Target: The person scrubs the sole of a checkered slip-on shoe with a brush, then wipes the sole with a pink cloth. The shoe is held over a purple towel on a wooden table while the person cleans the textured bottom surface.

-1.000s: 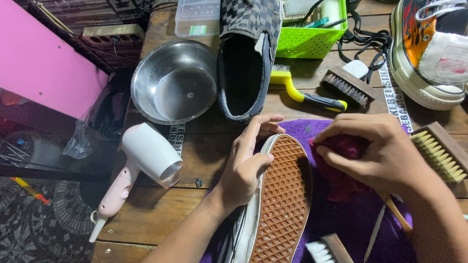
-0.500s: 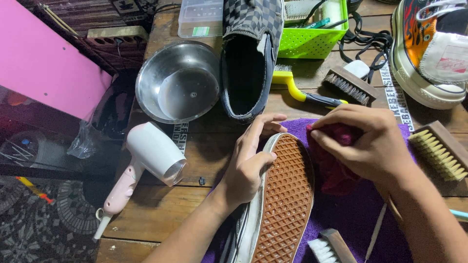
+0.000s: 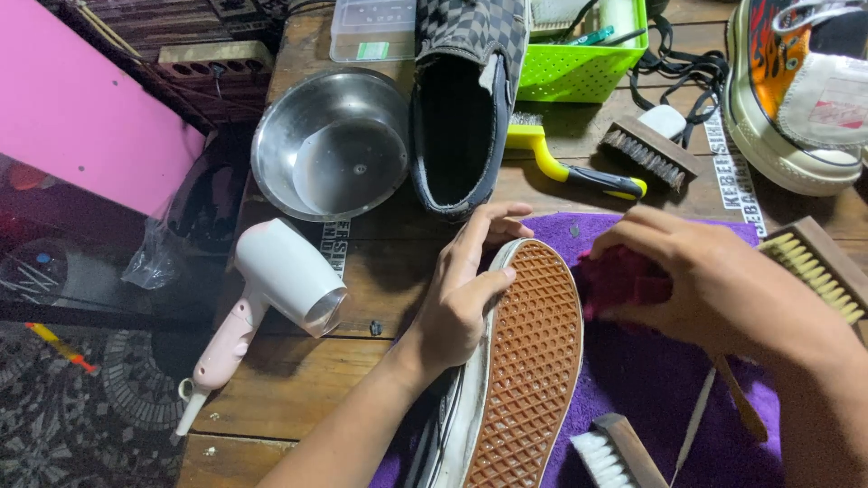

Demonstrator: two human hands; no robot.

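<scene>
My left hand (image 3: 459, 294) grips the toe end of a shoe (image 3: 522, 370) that lies on its side, its brown waffle sole turned up and its white edge toward me. My right hand (image 3: 714, 285) is closed on a crumpled dark red cloth (image 3: 619, 280), which sits on the purple towel (image 3: 646, 380) just right of the sole's toe. A second, checkered slip-on shoe (image 3: 466, 99) lies upright farther back on the wooden table.
A steel bowl (image 3: 330, 145) and a white-pink hair dryer (image 3: 276, 289) lie at left. Behind are a green basket (image 3: 579, 59), a yellow-handled brush (image 3: 579, 172), a wooden brush (image 3: 649, 149) and a sneaker (image 3: 796, 90). More brushes (image 3: 818, 267) (image 3: 615, 452) lie around the towel.
My right hand with the red cloth has shifted slightly along the towel beside the sole. My left hand keeps its hold on the shoe.
</scene>
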